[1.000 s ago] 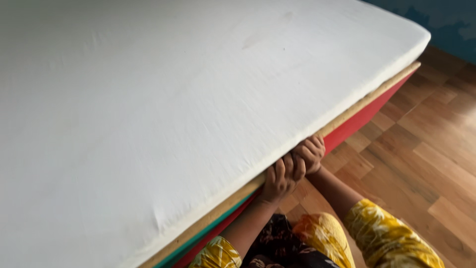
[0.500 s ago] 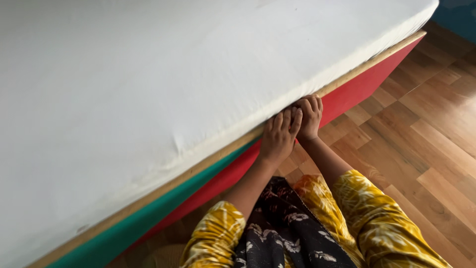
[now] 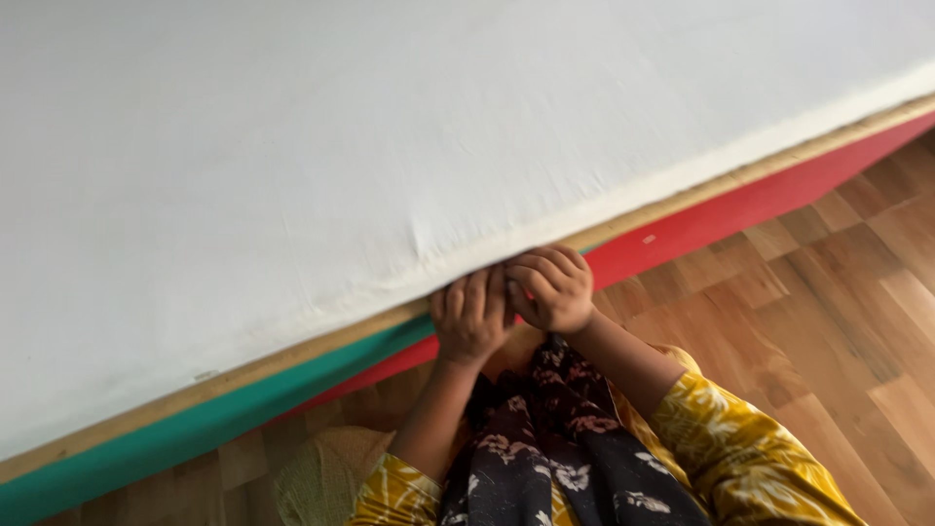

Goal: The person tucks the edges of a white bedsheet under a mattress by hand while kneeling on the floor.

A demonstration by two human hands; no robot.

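Near the frame's centre, the left hand [image 3: 471, 317] and right hand [image 3: 553, 287] touch. Both curl, fingers together, clamped on the white sheet [image 3: 390, 146] edge under the mattress.

The sheet [image 3: 390, 127] over the mattress is plain white, with no print, only faint creases near its lower edge. Directly below the sheet runs a thin tan wooden strip [image 3: 740, 173]. Below that strip the bed frame's side is painted in two colours: a green band [image 3: 195, 429] toward the left of the sheet's edge and a red panel [image 3: 740, 209] toward the right. The floor [image 3: 838, 331] beneath the bed is warm brown wood in blocks of lighter and darker planks. The sleeves [image 3: 750, 458] are mustard yellow with a pale leaf pattern, and the cloth [image 3: 545, 448] between them is black with whitish and pink flowers.
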